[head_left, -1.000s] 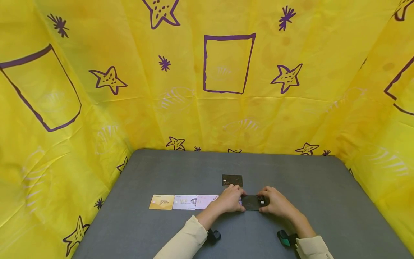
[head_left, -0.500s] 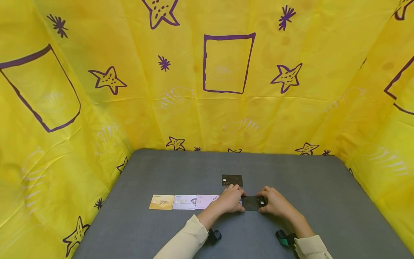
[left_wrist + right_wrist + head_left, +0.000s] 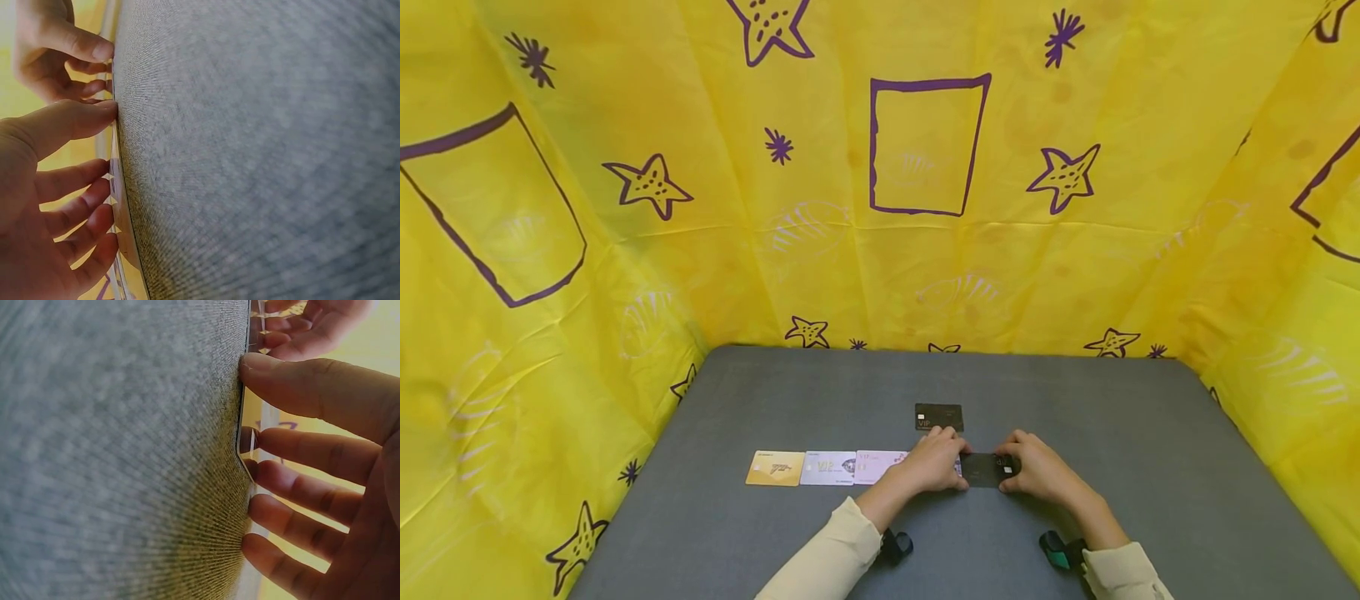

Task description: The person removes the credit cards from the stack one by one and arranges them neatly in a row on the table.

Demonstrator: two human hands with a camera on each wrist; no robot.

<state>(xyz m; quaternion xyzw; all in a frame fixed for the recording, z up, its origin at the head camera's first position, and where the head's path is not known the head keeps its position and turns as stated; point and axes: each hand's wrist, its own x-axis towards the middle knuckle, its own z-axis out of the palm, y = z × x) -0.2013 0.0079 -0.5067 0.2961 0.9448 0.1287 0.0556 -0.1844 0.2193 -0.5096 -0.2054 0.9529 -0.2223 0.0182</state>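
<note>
In the head view, a black card (image 3: 980, 471) lies flat at the right end of a row of cards. My right hand (image 3: 1037, 467) pinches its right part, thumb on the near edge and fingers on the far edge. To its left, my left hand (image 3: 931, 463) holds a mostly hidden card, of which a pale purple strip shows beside the black one. A pink card (image 3: 878, 467), a white VIP card (image 3: 827, 468) and a gold card (image 3: 775, 468) continue the row leftward. Behind the left hand lies another black VIP card (image 3: 938, 415).
The cards lie on a grey table (image 3: 1075, 400). Yellow patterned cloth (image 3: 917, 267) walls in its back and sides. A dark strap (image 3: 897, 547) hangs at the left wrist and another strap (image 3: 1062, 552) at the right wrist.
The right hand and the black card have shifted very slightly left. The left hand and the other cards keep their places.
</note>
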